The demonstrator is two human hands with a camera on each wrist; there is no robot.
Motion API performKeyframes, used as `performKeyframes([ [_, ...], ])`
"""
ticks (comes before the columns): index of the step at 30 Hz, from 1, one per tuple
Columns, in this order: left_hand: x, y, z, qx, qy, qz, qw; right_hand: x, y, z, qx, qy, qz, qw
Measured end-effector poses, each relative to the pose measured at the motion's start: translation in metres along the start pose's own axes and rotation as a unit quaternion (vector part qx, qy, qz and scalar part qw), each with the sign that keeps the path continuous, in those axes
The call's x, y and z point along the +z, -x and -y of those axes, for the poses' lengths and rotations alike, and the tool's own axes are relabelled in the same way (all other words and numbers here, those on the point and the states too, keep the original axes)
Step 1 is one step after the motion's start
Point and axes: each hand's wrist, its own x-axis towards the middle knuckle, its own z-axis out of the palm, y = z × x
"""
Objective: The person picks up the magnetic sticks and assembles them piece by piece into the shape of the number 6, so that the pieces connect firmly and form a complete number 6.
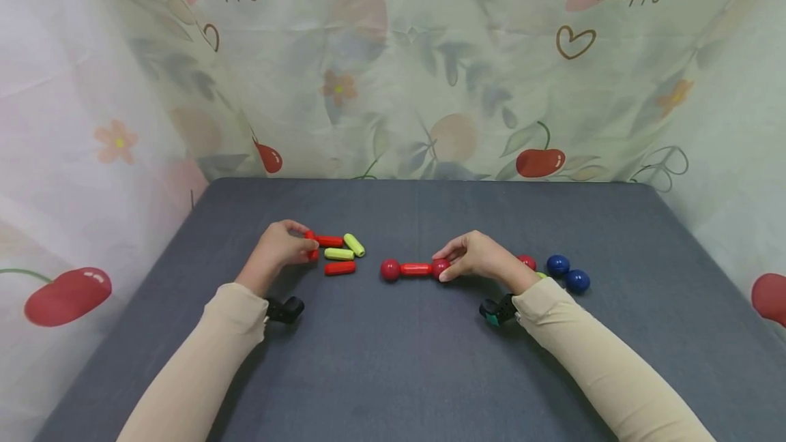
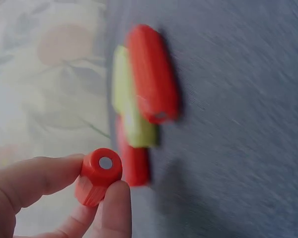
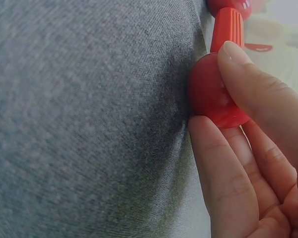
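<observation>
My left hand point(image 1: 279, 249) pinches a red rod point(image 2: 100, 173) between thumb and fingers, held upright in the head view; a round silvery disc shows in its end. Close by lie two more red rods point(image 1: 340, 268) and two yellow-green rods point(image 1: 339, 254). At the middle of the table a red ball point(image 1: 389, 269), a red rod point(image 1: 416, 269) and a second red ball point(image 3: 211, 91) are joined end to end in a line. My right hand point(image 1: 482, 258) grips that second ball, at the right end, with thumb and fingertips.
Right of my right wrist sit two blue balls point(image 1: 558, 264), with another red ball point(image 1: 527, 261) and a bit of something yellow-green point(image 1: 541, 275) partly hidden behind the arm. The dark grey table point(image 1: 393, 360) ends at a patterned curtain point(image 1: 393, 87).
</observation>
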Motion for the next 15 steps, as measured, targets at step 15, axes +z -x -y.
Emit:
performKeyframes([
  [15, 0.035, 0.055, -0.013, 0.123, 0.013, 0.051, 0.9910, 0.001, 0.000, 0.000, -0.001, 0.005, 0.002, 1.0000],
])
